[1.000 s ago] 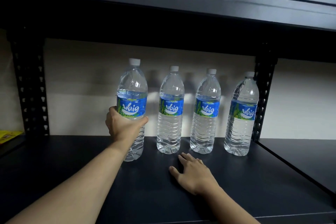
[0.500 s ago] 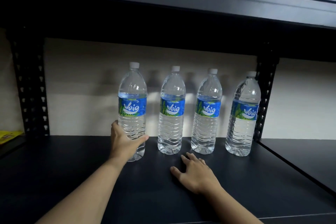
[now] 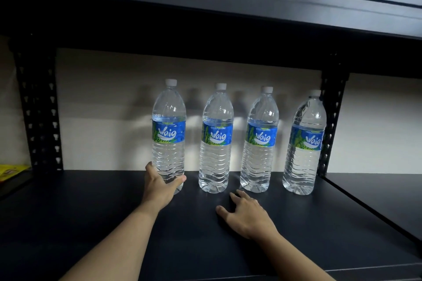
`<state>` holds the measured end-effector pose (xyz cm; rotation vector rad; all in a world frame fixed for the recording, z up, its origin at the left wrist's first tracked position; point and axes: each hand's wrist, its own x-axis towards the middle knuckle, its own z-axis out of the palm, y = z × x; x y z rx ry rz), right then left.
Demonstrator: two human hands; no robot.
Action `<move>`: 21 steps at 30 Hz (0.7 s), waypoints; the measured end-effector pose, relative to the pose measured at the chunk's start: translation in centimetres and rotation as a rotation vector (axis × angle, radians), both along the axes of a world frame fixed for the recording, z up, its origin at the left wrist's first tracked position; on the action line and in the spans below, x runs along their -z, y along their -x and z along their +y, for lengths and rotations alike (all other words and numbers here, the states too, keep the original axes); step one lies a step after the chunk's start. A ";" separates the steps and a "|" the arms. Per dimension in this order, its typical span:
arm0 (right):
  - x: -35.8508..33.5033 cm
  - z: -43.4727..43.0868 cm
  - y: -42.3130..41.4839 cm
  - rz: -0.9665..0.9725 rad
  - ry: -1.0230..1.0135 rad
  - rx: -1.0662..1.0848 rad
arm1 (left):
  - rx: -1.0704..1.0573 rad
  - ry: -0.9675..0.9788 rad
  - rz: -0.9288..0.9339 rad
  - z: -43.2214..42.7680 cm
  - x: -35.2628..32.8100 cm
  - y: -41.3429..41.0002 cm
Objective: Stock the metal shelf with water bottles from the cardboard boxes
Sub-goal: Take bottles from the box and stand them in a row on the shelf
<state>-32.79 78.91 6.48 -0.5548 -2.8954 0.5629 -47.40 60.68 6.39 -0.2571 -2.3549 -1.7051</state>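
Observation:
Several clear water bottles with blue labels stand upright in a row at the back of the dark metal shelf (image 3: 96,219). My left hand (image 3: 161,186) is wrapped around the base of the leftmost bottle (image 3: 168,137), which stands on the shelf. To its right stand a second bottle (image 3: 216,141), a third bottle (image 3: 260,141) and a fourth bottle (image 3: 304,143) beside the right upright. My right hand (image 3: 247,215) lies flat on the shelf board in front of the second and third bottles, fingers spread, holding nothing. No cardboard box is in view.
Perforated black uprights stand at the left (image 3: 38,112) and right (image 3: 332,118) of the bay. The upper shelf board (image 3: 205,0) hangs low overhead. A yellow package (image 3: 11,171) lies at the far left edge. Another shelf bay (image 3: 379,191) continues on the right.
My left hand has slid down the leftmost bottle from its label to its base, and the bottle has moved back towards the row. My right hand has stayed put.

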 end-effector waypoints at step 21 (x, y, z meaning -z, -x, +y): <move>-0.4 -0.1 -0.5 0.034 -0.047 0.004 | -0.151 0.092 0.033 0.2 0.6 -0.3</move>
